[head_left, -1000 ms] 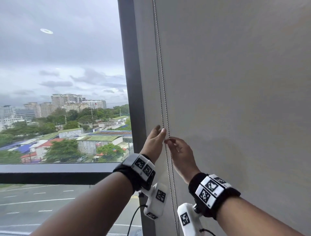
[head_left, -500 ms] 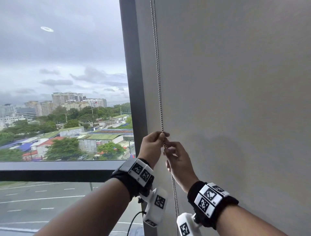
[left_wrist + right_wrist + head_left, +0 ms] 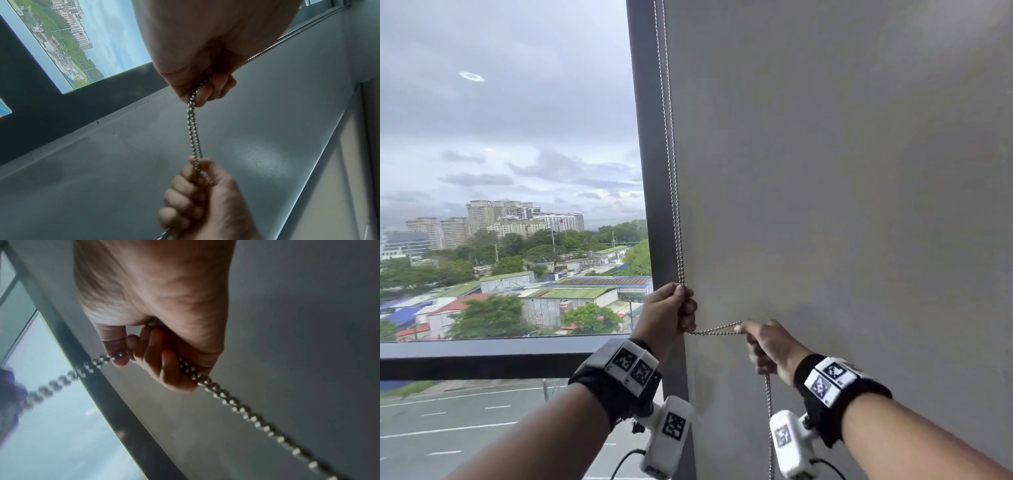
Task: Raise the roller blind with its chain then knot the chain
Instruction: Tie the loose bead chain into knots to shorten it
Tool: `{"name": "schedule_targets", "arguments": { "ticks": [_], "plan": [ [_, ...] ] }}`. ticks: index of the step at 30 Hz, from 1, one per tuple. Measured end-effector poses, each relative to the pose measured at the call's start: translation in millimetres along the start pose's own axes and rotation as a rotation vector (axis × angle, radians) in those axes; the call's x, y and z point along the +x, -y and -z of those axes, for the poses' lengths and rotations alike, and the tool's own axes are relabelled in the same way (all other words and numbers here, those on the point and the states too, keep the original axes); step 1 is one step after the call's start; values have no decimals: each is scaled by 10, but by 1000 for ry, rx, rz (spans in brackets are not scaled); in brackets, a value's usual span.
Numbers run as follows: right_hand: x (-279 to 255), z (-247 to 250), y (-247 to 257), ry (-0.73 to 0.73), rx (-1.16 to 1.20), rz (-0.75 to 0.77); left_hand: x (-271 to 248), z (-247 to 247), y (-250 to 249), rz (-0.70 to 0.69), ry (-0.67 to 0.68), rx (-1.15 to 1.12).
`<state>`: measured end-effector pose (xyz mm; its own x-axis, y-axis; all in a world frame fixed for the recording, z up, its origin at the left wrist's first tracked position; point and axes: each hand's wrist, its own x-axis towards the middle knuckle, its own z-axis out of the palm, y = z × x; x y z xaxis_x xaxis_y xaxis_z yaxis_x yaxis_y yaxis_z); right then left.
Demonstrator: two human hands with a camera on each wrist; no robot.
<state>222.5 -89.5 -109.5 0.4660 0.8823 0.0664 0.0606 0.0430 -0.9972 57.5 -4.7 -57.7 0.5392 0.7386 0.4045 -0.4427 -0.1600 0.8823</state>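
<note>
A doubled metal bead chain hangs down the left edge of a grey wall, beside the dark window frame. My left hand grips both strands in a fist where they come down. From there the chain runs sideways, taut, to my right hand, which holds it in curled fingers. Below the right hand the chain drops toward the floor. The blind itself is out of view.
The window pane on the left looks over buildings and a road, with a dark horizontal rail across it. The grey wall fills the right side close behind both hands.
My left hand closed around both strands. My right hand moved right and down, drawing a short stretch of chain sideways between the hands. The camera view tilted slightly upward.
</note>
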Motion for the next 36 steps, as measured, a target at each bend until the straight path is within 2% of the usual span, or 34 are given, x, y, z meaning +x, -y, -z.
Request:
{"name": "schedule_targets", "arguments": {
  "ticks": [4, 12, 15, 20, 22, 26, 28, 32, 36],
  "plan": [
    [-134, -29, 531, 61, 206, -85, -129, -31, -87, -3, 75, 75],
    [-499, -293, 1367, 174, 392, 34, -351, -207, -203, -18, 193, 174],
    [-654, -345, 1545, 226, 347, 65, -414, -315, -231, -1, 174, 179],
    [-850, -398, 1668, 290, 193, 35, -485, -497, -329, 1, 106, 178],
    [-903, -389, 1693, 287, 168, 34, -493, -525, -394, -11, 95, 179],
    [-992, -350, 1724, 252, 145, 61, -443, -497, -548, -18, -15, 162],
    [-1029, -326, 1731, 244, 154, 75, -418, -472, -624, -4, -1, 131],
    [-1084, -289, 1736, 236, 137, 92, -335, -449, -662, 31, -3, 213],
    [-1091, -289, 1701, 241, 125, 95, -328, -442, -659, 1, -37, 288]
  ]
}}
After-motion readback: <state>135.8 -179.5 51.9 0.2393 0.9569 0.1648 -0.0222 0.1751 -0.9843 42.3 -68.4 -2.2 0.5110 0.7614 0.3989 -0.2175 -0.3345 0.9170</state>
